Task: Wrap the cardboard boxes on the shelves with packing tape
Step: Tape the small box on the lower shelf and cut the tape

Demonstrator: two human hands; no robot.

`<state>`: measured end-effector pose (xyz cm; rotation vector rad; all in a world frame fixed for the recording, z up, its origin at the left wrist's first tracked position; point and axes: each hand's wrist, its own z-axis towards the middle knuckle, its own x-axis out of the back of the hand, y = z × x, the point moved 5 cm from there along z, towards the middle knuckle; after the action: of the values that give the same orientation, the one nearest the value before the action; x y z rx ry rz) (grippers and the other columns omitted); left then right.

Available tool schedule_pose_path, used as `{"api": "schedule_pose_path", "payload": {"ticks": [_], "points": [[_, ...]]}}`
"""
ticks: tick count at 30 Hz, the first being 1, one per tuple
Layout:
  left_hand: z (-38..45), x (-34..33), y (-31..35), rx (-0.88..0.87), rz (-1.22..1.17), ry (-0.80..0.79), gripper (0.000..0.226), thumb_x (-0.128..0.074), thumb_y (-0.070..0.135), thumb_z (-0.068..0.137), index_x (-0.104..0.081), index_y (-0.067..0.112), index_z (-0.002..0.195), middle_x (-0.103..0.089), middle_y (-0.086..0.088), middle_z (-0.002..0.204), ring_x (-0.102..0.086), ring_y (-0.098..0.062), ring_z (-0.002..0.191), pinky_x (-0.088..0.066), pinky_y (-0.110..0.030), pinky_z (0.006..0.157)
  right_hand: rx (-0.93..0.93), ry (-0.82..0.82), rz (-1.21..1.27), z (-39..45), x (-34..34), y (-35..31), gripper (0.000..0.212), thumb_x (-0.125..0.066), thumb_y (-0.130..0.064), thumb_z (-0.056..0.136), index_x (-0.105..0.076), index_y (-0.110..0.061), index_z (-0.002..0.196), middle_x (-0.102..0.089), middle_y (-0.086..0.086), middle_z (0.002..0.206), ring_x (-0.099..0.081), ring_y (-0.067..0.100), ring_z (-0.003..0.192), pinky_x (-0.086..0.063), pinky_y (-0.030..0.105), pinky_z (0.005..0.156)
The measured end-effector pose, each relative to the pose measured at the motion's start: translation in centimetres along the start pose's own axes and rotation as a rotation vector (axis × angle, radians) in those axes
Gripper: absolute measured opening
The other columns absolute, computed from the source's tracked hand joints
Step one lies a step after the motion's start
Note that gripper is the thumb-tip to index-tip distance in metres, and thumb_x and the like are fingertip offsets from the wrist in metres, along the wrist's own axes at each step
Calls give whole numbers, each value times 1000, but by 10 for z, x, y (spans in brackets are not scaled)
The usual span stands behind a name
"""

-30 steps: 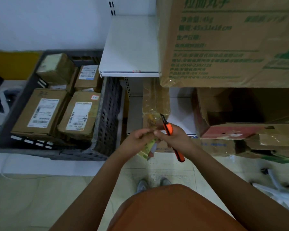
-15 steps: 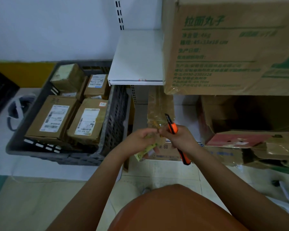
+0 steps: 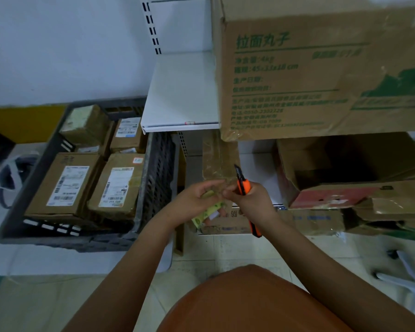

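The view is tilting upward compared with a second ago: the big printed box (image 3: 321, 73) on the white shelf (image 3: 180, 92) is now filling far more of the picture at one o'clock, and both hands are sitting higher against the shelving. Between them little is changing. The left hand (image 3: 197, 200) is curling its fingers around a roll of tape (image 3: 207, 213), while the right hand (image 3: 252, 202) is gripping an orange utility knife (image 3: 243, 185), its black tip pointing up toward twelve o'clock. The fingertips of both hands are meeting over a clear strip of tape (image 3: 219, 185) that appears to be running up to a narrow box (image 3: 217, 159) standing on the lower shelf; the strip itself is hard to make out. This suggests the person is preparing to cut the tape free, finishing one wrap. At nine o'clock a gray crate (image 3: 158, 164) is holding labelled parcels (image 3: 116, 185).
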<state>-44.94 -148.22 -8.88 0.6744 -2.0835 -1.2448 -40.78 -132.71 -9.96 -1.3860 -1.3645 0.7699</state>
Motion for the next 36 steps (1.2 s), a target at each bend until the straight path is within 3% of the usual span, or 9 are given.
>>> {"api": "schedule_pose_path", "payload": {"ticks": [4, 7, 9, 13, 16, 19, 23, 32, 36], "points": [[3, 15, 1, -4, 68, -39, 51, -70, 24, 92, -49, 40, 136, -74, 2, 102, -74, -14, 85, -58, -22, 70, -68, 132, 40, 9, 12, 9, 14, -76, -18, 85, -72, -21, 71, -71, -5, 69, -59, 4, 56, -52, 27, 57], [4, 45, -1, 17, 449, 12, 56, -75, 41, 84, -52, 41, 135, -71, 10, 87, -69, 0, 80, -53, -16, 73, -166, 295, 68, 15, 36, 23, 18, -74, -13, 86, -69, -22, 71, -70, -7, 74, -62, 12, 68, -52, 23, 59], [2, 71, -7, 28, 679, 77, 50, -70, 55, 81, -61, 37, 127, -67, 9, 78, -64, -2, 75, -55, -25, 74, -217, 432, 100, 18, 62, 34, 20, -74, -12, 86, -67, -20, 69, -67, -5, 72, -61, 19, 70, -53, 33, 64], [7, 96, -7, -87, 1003, 180, 25, -61, 48, 93, -72, 27, 99, -53, 10, 56, -52, -2, 54, -41, -23, 54, -176, 457, 108, 22, 71, 38, 21, -72, -15, 89, -65, -21, 69, -65, -5, 69, -58, 18, 63, -48, 26, 56], [14, 110, -2, -260, 1100, 304, 32, -52, 49, 97, -72, 26, 104, -70, 7, 79, -62, -18, 75, -46, -30, 65, -174, 443, 106, 26, 64, 36, 18, -71, -21, 90, -66, -21, 73, -66, -4, 72, -58, 15, 63, -46, 27, 56], [19, 115, 0, -513, 1227, 398, 40, -45, 51, 95, -74, 22, 99, -76, 1, 89, -65, -24, 70, -45, -30, 70, -203, 464, 135, 34, 67, 40, 15, -73, -24, 88, -67, -18, 76, -66, 0, 74, -58, 15, 63, -47, 30, 60], [33, 111, -9, -595, 1321, 375, 44, -42, 51, 95, -73, 20, 98, -76, 0, 87, -64, -23, 64, -40, -32, 73, -218, 480, 137, 40, 64, 50, 17, -73, -21, 88, -67, -19, 73, -66, -1, 71, -58, 15, 62, -48, 28, 58], [71, 104, -41, -403, 1319, 215, 60, -17, 57, 95, -66, 23, 108, -74, 0, 90, -66, -22, 75, -26, -31, 79, -350, 394, 90, 76, 45, 77, 10, -70, -18, 90, -72, -18, 80, -71, -7, 80, -60, 8, 71, -50, 22, 57], [85, 78, -39, -340, 1257, 127, 64, -8, 50, 91, -60, 16, 104, -66, -2, 92, -61, -25, 81, -19, -31, 75, -447, 368, 89, 92, 31, 81, 7, -70, -10, 87, -69, -14, 82, -58, 2, 63, -49, 14, 53, -45, 24, 51]]}}
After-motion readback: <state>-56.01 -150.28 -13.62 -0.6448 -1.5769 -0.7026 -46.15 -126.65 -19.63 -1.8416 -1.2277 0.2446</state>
